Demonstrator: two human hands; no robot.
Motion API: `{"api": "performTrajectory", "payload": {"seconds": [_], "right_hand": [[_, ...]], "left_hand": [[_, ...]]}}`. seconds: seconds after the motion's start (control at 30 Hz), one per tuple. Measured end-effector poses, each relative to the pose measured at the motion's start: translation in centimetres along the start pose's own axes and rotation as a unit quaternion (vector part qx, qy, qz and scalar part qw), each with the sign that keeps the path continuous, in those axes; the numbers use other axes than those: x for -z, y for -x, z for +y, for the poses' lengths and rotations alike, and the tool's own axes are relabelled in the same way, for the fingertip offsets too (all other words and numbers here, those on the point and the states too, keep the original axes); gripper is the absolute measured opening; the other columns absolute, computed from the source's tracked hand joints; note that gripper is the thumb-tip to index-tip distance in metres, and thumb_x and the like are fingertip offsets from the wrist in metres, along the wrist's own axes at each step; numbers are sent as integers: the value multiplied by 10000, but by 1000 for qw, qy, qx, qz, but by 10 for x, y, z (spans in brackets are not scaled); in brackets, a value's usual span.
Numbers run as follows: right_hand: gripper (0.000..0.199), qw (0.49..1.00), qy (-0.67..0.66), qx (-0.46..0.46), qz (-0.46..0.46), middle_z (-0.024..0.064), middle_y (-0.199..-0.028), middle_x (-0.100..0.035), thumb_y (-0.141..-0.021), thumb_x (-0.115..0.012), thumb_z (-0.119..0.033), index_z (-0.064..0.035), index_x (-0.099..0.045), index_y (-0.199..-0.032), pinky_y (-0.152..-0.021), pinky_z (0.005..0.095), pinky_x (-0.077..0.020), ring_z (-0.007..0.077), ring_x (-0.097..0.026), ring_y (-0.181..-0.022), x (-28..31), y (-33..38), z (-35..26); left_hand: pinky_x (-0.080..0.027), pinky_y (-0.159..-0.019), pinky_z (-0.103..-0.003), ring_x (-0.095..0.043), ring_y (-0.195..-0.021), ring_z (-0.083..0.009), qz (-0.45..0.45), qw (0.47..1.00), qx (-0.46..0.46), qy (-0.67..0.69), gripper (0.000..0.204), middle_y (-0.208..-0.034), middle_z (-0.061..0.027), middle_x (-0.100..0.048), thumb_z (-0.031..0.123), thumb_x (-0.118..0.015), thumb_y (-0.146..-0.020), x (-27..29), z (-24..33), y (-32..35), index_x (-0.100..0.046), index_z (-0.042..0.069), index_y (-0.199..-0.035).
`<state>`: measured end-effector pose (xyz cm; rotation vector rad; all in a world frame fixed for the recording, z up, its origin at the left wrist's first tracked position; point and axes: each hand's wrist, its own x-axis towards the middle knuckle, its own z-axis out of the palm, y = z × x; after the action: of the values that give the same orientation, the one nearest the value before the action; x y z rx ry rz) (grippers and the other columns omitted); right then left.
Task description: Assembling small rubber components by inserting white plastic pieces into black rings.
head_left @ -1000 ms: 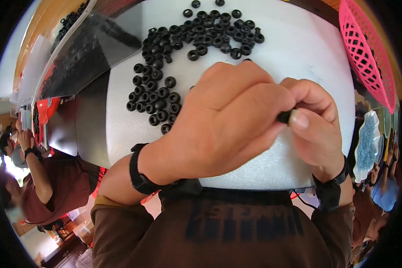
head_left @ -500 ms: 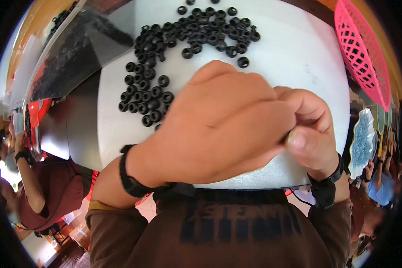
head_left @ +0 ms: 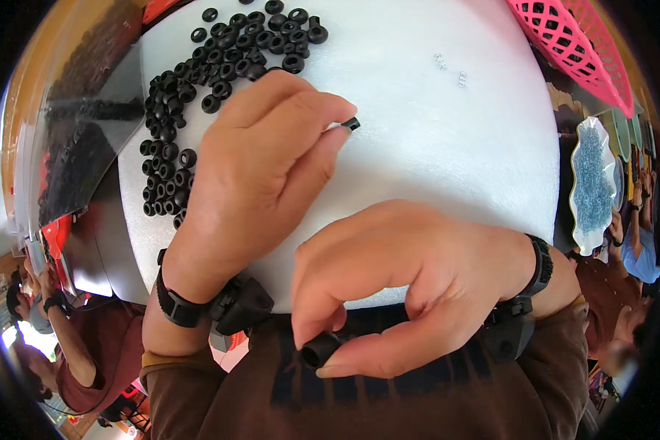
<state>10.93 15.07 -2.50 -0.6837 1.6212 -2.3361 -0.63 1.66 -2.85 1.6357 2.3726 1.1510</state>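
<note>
Black rubber rings (head_left: 198,81) lie heaped on a white foam board (head_left: 447,139), just beyond the left hand (head_left: 260,172), some running down beside its knuckles. That hand's fingertips (head_left: 330,132) are pinched together on a small black piece (head_left: 352,123), held above the board. Nearer the body, the right hand (head_left: 418,282) has thumb and forefinger clamped on a black cylinder (head_left: 320,349) over the board's near edge. Right of the left fingers, the board lies open up to a pink basket (head_left: 572,44) at its far right edge. A tray of blue beads (head_left: 592,183) sits beyond the right wrist.
</note>
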Motion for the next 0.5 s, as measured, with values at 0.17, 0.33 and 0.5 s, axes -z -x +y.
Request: {"api": "performTrajectory", "payload": {"seconds": [0.17, 0.33, 0.5], "right_hand": [[155, 1000, -7, -26, -10, 80, -785, -592, -789, -705, -54, -5, -633, -917, -603, 303, -444, 198, -571, -698, 0, 1, 0], [172, 1000, -8, -13, 28, 102, -731, -609, -789, -681, -136, 10, -608, -843, -576, 297, -471, 182, -595, -653, -2, 1, 0], [198, 999, -3, -25, 37, 103, -733, -622, -784, -679, -147, 19, -613, -869, -581, 299, -467, 176, -593, -662, -1, 3, -1]], "left_hand": [[-464, -652, -298, -571, -781, -222, -47, 997, -12, -55, 245, -887, -89, -594, -21, -668, -759, -12, -4, -4, -657, 48, -993], [-426, -706, -384, -562, -778, -286, -34, 995, -56, -80, 168, -824, -83, -571, 39, -656, -764, -16, -9, -6, -612, 43, -927], [-423, -732, -389, -564, -790, -270, -43, 986, -55, -152, 182, -833, -72, -572, 54, -658, -761, -13, 1, -6, -610, 58, -937]]}}
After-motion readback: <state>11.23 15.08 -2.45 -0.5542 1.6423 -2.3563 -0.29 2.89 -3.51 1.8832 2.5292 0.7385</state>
